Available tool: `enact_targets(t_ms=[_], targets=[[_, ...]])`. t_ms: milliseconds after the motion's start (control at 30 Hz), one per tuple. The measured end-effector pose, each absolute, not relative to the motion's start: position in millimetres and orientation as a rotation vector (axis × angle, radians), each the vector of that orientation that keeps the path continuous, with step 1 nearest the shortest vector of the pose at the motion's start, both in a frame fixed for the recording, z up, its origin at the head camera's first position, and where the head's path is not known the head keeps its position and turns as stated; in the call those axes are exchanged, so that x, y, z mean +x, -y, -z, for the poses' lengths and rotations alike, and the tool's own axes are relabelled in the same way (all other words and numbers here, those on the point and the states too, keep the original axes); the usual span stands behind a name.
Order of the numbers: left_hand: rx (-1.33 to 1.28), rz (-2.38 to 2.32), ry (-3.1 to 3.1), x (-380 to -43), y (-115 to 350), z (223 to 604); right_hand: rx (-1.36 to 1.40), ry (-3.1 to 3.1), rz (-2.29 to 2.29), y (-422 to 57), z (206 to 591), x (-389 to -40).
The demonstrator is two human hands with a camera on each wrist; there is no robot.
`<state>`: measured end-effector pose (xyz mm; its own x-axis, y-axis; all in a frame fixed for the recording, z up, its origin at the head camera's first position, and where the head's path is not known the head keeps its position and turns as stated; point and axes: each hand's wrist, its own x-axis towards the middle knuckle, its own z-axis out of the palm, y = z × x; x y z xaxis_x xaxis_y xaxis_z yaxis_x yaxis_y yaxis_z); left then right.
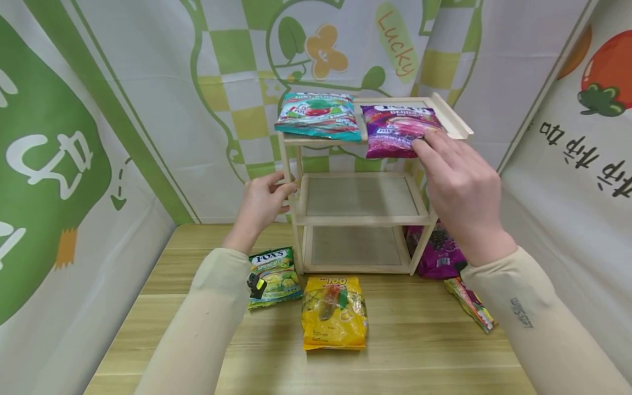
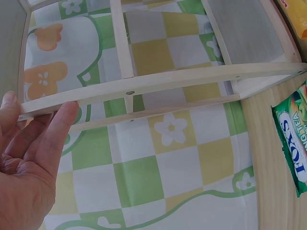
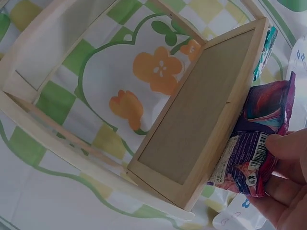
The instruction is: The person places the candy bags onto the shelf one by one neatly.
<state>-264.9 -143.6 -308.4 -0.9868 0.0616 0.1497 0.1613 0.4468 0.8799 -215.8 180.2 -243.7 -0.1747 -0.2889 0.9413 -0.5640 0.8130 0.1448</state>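
Presently in the right hand (image 1: 461,178): glossy purple plastic candy bag (image 1: 397,127), its right end pinched between thumb and fingers, its body overhanging the top shelf's front edge.
Left hand (image 1: 264,200): thumb and fingers gripping the left front post of the pale three-tier wooden rack (image 1: 362,221).
Top shelf, left: crinkled teal plastic bag (image 1: 318,116), pillow-shaped.
Wood-grained tabletop (image 1: 419,340): plump yellow plastic bag (image 1: 334,315) before the rack.
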Motion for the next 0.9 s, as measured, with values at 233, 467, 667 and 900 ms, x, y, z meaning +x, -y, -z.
enact_targets(t_ms=[233,467,667,900], targets=[[-0.202,1.586,2.593,-265.8,144.4,308.4,0.642,1.832,-0.229,-180.0,239.8,-218.8],[-0.195,1.58,2.597,-266.0,145.0,309.1,0.646,1.894,-0.145,-179.8,234.7,-222.7],[-0.196,1.575,2.597,-265.0,144.3,308.5,0.61,1.976,-0.138,-179.7,233.1,-228.3],[-0.199,1.573,2.597,-264.8,144.1,308.3,0.59,2.07,-0.123,-182.8,230.5,-233.5]])
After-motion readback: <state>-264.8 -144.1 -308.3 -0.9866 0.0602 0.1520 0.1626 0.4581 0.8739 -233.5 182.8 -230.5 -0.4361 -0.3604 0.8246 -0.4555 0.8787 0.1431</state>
